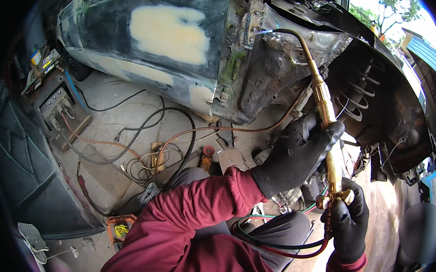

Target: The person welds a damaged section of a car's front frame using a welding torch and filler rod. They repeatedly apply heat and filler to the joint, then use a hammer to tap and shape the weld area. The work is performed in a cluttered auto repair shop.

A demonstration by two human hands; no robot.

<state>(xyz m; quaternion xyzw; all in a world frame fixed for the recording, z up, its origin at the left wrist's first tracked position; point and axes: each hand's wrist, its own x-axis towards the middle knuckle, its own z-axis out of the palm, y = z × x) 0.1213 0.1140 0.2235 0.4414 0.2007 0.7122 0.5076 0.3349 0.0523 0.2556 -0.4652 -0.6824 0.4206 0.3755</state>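
A brass gas torch (322, 97) is held upright in front of me, its curved tip bent to the left. A small blue flame (262, 32) burns at the tip, close to the car body's rusty metal edge (250, 25). My left hand (292, 153), in a black glove, is wrapped round the torch's handle. Lower down, my gloved right hand (350, 223) is closed about the torch's base, its fingers at the valve knobs (341, 197). Red and green hoses (286, 250) run from the base and loop over my leg.
A car door panel (105, 38) with a pale filler patch (170, 33) stands ahead. On the right is a dark wheel well with a coil spring (361, 98). A welding machine (57, 112) stands at left; cables (176, 111) tangle across the floor. An orange box (118, 229) lies beside me.
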